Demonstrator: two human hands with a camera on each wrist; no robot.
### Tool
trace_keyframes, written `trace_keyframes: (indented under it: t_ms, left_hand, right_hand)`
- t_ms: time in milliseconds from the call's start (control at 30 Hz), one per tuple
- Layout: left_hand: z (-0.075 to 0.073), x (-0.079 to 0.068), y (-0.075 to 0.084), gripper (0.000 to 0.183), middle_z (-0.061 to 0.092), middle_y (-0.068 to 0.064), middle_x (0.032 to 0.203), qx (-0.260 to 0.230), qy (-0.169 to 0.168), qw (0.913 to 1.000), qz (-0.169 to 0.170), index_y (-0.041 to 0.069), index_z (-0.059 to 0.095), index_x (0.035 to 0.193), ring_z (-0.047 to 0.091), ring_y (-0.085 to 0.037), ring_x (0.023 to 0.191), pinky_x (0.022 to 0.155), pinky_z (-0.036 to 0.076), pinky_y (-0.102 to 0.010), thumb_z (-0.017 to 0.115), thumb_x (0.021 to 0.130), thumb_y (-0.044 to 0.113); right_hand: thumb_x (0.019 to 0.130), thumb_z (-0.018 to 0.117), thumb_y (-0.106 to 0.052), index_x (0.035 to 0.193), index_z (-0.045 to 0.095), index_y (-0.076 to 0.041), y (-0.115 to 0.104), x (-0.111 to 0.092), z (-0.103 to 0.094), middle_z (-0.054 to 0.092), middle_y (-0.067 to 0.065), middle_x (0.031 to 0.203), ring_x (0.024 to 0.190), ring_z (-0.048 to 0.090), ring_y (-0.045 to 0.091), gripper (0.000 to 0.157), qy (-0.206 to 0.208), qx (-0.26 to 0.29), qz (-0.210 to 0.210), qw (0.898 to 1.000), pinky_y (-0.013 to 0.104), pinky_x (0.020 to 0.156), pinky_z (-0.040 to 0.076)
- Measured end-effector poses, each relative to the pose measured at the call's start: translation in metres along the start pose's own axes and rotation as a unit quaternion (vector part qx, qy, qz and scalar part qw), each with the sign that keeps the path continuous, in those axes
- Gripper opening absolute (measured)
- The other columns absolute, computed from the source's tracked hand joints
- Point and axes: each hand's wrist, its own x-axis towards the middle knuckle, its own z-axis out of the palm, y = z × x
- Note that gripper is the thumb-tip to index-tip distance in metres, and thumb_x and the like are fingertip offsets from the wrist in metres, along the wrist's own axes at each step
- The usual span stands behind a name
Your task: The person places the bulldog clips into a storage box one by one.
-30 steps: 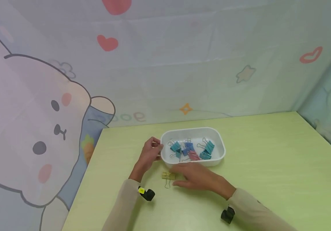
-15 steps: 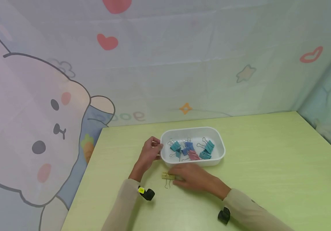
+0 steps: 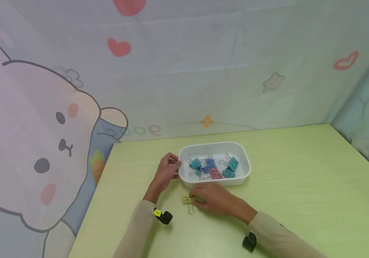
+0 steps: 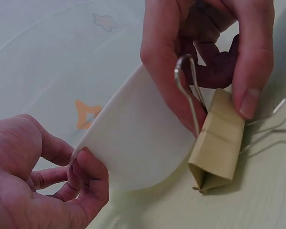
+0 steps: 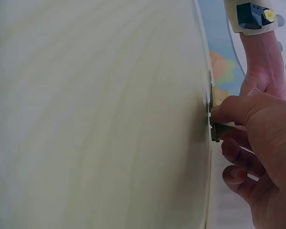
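Observation:
A white plastic tub (image 3: 214, 182) holds several binder clips: teal clips (image 3: 232, 164), blue clips (image 3: 209, 165) and a pink clip (image 3: 215, 173). At its left end my left hand (image 3: 166, 170) pinches the rim between thumb and fingers, plainest in the left wrist view. In front of the tub my right hand (image 3: 214, 197) pinches a yellow binder clip (image 4: 219, 138) between thumb and forefinger. One wire handle of that clip stands up while the other lies out to the side, low over the table. In the right wrist view the clip is mostly behind the thumb.
The pale green table (image 3: 300, 179) extends to both sides of the tub. Behind it hangs a cartoon-printed cloth (image 3: 184, 71), which also covers the left side. Small black cameras (image 3: 165, 217) are strapped at both wrists.
My right fingers have closed on the yellow binder clip, which has shifted slightly right and toward the front. The left hand and the tub have stayed in place.

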Motion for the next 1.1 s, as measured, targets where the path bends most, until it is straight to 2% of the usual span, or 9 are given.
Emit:
trace_keyframes:
  t_ms: [133,367,567,700,800,933,1100]
  left_hand:
    - [0.0,0.001,-0.001,0.02,0.056,-0.019,0.111,-0.005,0.0,1.0,0.002,-0.003,0.053,0.12,0.068,-0.038,0.096,0.069,0.062,-0.035,0.058,0.105,0.009]
    - [0.0,0.001,-0.001,0.02,0.056,-0.019,0.111,-0.008,0.0,1.0,0.004,-0.003,0.053,0.12,0.068,-0.038,0.095,0.067,0.061,-0.032,0.058,0.105,0.009]
    - [0.0,0.001,-0.001,0.021,0.056,-0.019,0.113,-0.002,-0.002,1.0,0.001,-0.002,0.052,0.122,0.068,-0.038,0.097,0.069,0.061,-0.033,0.058,0.105,0.01]
    - [0.0,0.003,-0.002,0.023,0.056,-0.019,0.113,0.0,-0.001,1.0,0.002,-0.003,0.052,0.123,0.068,-0.036,0.096,0.07,0.062,-0.035,0.059,0.105,0.01]
    - [0.0,0.003,-0.002,0.023,0.056,-0.019,0.113,-0.001,-0.002,1.0,0.004,-0.003,0.052,0.122,0.068,-0.037,0.096,0.071,0.062,-0.037,0.059,0.105,0.01]
    - [0.001,0.003,-0.001,0.021,0.056,-0.019,0.112,-0.006,-0.004,1.0,0.006,-0.003,0.052,0.121,0.068,-0.037,0.096,0.069,0.062,-0.036,0.058,0.105,0.009]
    - [0.002,0.003,-0.001,0.02,0.056,-0.018,0.111,-0.011,-0.003,0.9999,0.005,-0.003,0.052,0.12,0.068,-0.032,0.092,0.068,0.061,-0.034,0.058,0.105,0.008]
  right_hand:
    - [0.097,0.073,-0.02,0.11,0.074,-0.018,0.001,0.0,0.001,0.068,-0.008,0.098,0.082,0.056,0.004,0.013,0.003,-0.002,-0.003,1.0,0.021,0.078,0.052]
    - [0.095,0.074,-0.019,0.11,0.072,-0.017,-0.004,0.001,-0.009,0.068,-0.008,0.097,0.079,0.055,0.003,0.015,0.02,-0.008,-0.036,0.999,0.018,0.073,0.05]
    - [0.097,0.073,-0.02,0.114,0.072,-0.017,-0.015,0.005,-0.029,0.07,-0.008,0.103,0.082,0.059,0.004,0.018,0.015,-0.002,-0.038,0.999,0.017,0.076,0.051]
    - [0.096,0.075,-0.021,0.116,0.072,-0.018,-0.018,0.008,-0.045,0.073,-0.007,0.109,0.094,0.067,0.007,0.021,0.033,-0.017,-0.039,0.999,0.027,0.083,0.053]
    - [0.095,0.076,-0.02,0.116,0.072,-0.017,-0.016,0.009,-0.058,0.073,-0.005,0.111,0.095,0.069,0.01,0.022,0.05,-0.023,-0.04,0.998,0.032,0.084,0.055]
    - [0.094,0.076,-0.018,0.115,0.072,-0.014,-0.008,0.012,-0.073,0.072,-0.004,0.11,0.087,0.067,0.011,0.021,0.07,-0.032,-0.046,0.996,0.027,0.077,0.056]
    - [0.092,0.078,-0.016,0.112,0.073,-0.012,0.004,0.013,-0.093,0.073,-0.001,0.107,0.081,0.066,0.012,0.021,0.099,-0.054,-0.053,0.992,0.026,0.071,0.055]
